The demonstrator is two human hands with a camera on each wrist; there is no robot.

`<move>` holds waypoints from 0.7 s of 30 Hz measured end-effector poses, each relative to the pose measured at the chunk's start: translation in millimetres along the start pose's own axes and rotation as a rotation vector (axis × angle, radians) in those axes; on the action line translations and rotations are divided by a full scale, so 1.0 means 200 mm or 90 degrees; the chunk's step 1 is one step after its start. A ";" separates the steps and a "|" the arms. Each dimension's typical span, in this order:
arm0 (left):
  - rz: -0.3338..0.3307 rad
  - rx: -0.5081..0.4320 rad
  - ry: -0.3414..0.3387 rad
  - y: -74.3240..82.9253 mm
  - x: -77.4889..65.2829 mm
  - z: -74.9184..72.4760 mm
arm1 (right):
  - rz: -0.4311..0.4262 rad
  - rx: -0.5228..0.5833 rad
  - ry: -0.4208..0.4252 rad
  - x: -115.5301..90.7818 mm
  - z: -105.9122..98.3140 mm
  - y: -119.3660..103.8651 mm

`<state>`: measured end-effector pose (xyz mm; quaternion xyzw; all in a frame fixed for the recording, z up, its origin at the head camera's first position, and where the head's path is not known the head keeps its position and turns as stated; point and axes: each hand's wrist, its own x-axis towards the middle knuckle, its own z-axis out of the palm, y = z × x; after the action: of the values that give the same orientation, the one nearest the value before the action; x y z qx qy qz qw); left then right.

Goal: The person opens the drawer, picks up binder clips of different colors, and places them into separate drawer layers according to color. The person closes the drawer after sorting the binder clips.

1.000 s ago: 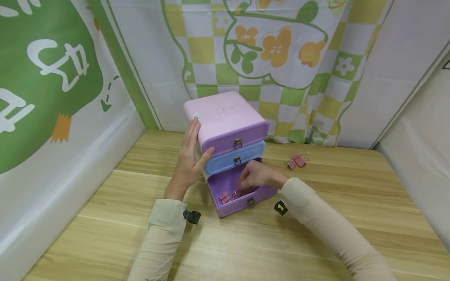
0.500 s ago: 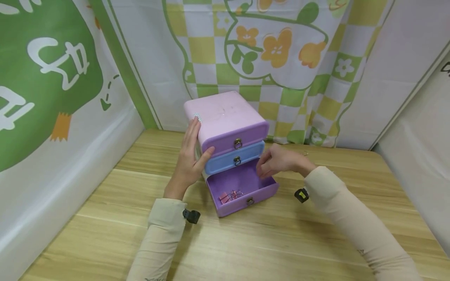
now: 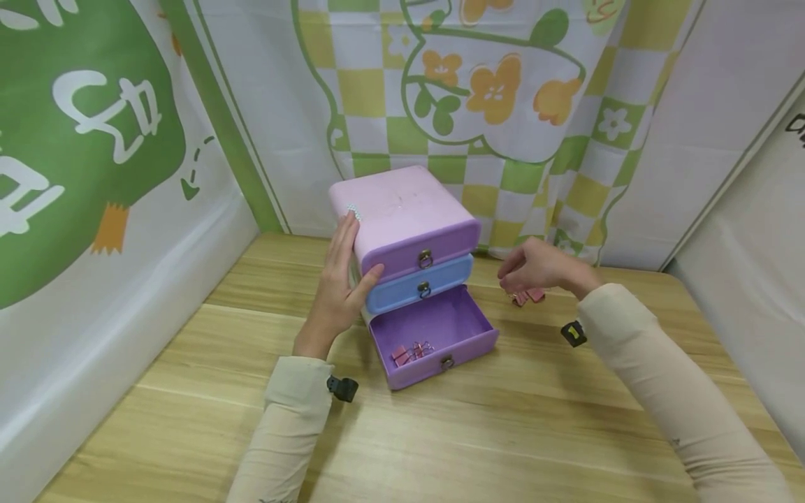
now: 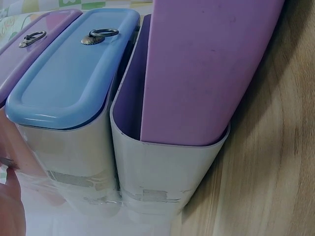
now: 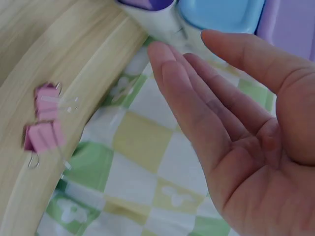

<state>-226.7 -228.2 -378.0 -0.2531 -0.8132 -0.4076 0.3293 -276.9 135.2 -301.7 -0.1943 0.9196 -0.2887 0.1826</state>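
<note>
A small drawer cabinet [image 3: 402, 199] has a pink top, a purple upper drawer [image 3: 415, 253], a blue middle drawer [image 3: 434, 281] and a purple bottom drawer [image 3: 473, 342] pulled out. Inside that bottom drawer, near its front left, lie pink binder clips [image 3: 402, 355]. My left hand [image 3: 333, 293] rests against the cabinet's left side, fingers straight, thumb by the upper drawer's front. My right hand [image 3: 544, 267] is right of the cabinet, just above pink binder clips [image 3: 534, 295] on the table. In the right wrist view its palm holds nothing, and two binder clips [image 5: 45, 136] lie apart from its fingers.
The wooden table [image 3: 189, 391] carries the cabinet and clips. Behind it hangs a green and yellow checked curtain [image 3: 371, 105], with a white wall on the right. A green and white printed sheet [image 3: 207, 202] stands at the left.
My right hand has come out of the bottom drawer and moved right, over the clips on the table. The left hand stays on the cabinet.
</note>
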 end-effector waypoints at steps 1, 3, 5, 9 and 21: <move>0.000 0.000 0.000 0.00 0.00 0.00 | 0.000 -0.016 0.009 0.00 0.00 0.01; 0.001 0.000 0.001 0.00 0.00 0.00 | 0.002 -0.049 0.023 0.01 -0.01 0.04; 0.003 -0.001 0.002 0.00 0.00 0.00 | -0.002 -0.073 0.035 0.02 -0.02 0.07; 0.009 0.000 0.005 -0.01 0.00 0.00 | 0.005 -0.094 0.051 0.03 -0.01 0.14; 0.014 -0.003 0.011 -0.02 0.00 0.01 | 0.027 -0.122 0.091 0.11 0.05 0.31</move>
<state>-229.4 -228.0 -381.2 -0.2592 -0.8064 -0.4082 0.3404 -307.4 167.0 -352.5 -0.1699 0.9575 -0.2090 0.1030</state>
